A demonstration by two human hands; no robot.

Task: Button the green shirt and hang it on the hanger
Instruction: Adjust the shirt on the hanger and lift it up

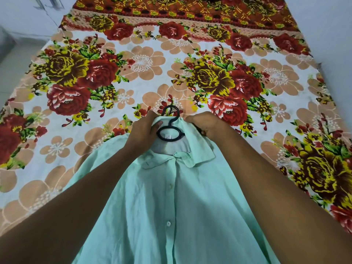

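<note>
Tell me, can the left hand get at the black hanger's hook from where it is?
Probably yes. The left hand grips the green shirt at the collar, right beside the hanger, whose hook sticks out bare above the collar over the bedsheet. Nothing lies between, but it must let go first.

Soft, even indoor light is washing over my bare forearms point(99, 189) and the pale mint-green cotton shirt point(171, 216), leaving only faint shadows, while the wide lens is bending the flowered red-and-peach bedsheet point(133, 73) at slightly blurred edges.
</note>
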